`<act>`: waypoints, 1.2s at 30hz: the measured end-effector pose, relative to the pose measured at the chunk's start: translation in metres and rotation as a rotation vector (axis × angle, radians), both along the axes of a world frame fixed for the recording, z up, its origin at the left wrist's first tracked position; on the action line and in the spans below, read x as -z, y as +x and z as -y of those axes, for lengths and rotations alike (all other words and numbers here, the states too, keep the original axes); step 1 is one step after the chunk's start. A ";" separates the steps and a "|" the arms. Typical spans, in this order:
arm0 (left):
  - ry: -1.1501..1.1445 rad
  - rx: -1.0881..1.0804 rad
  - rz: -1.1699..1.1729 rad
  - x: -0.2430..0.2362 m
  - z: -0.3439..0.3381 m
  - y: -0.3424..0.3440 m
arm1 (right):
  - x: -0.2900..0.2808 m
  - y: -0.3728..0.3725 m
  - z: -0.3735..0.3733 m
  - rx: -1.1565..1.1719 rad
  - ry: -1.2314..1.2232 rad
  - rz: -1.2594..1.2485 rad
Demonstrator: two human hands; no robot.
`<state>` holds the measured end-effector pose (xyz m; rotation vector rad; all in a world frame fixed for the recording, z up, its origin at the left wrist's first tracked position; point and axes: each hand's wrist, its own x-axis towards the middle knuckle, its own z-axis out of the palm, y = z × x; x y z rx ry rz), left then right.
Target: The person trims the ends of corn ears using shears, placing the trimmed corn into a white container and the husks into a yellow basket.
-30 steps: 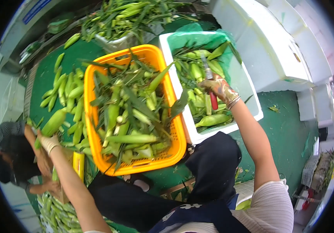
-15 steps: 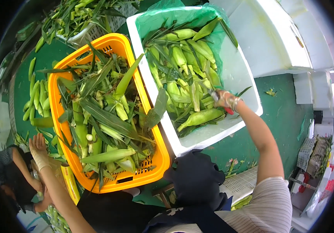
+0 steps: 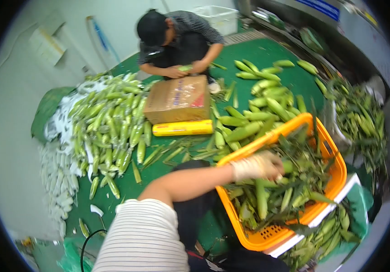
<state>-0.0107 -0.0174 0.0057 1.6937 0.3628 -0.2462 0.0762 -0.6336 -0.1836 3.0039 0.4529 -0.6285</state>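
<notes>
In the orange plastic basket (image 3: 255,242), my left hand (image 3: 266,167), in a pale glove with a cream wrist cuff, reaches among corn ears and long green husk leaves. Its fingers curl around an ear of corn (image 3: 288,166), partly hidden and blurred by motion. Another green ear (image 3: 261,200) lies just below that hand. My right hand is outside the picture. Beyond the basket's lower right side, the white foam box (image 3: 341,191) with a green liner shows in part, holding corn ears (image 3: 325,236) in their husks.
A co-worker (image 3: 183,45) bends behind a cardboard box (image 3: 179,97), holding an ear. In front lies a yellow roll (image 3: 182,128). Wrapped corn (image 3: 113,118) is piled at left. Loose green ears (image 3: 267,97) cover the floor beyond the basket. A husk-filled crate (image 3: 363,113) stands at right.
The view has swung left, bringing the co-worker and wrapped corn into sight. My left hand has gone from open beside the basket into it. My right hand, earlier in the foam box, has left the picture.
</notes>
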 end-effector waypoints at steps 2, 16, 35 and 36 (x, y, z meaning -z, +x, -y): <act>0.343 0.206 0.164 -0.003 0.024 -0.006 | -0.032 0.033 0.031 -0.076 0.027 0.188; -0.074 0.136 0.337 -0.050 0.011 -0.013 | -0.209 -0.010 -0.428 0.029 1.361 -0.016; -0.797 0.104 -0.153 0.006 0.025 -0.025 | -0.175 0.074 -0.470 0.189 0.878 0.965; -0.800 0.105 -0.121 0.003 0.024 -0.014 | -0.170 0.077 -0.454 0.187 0.768 1.019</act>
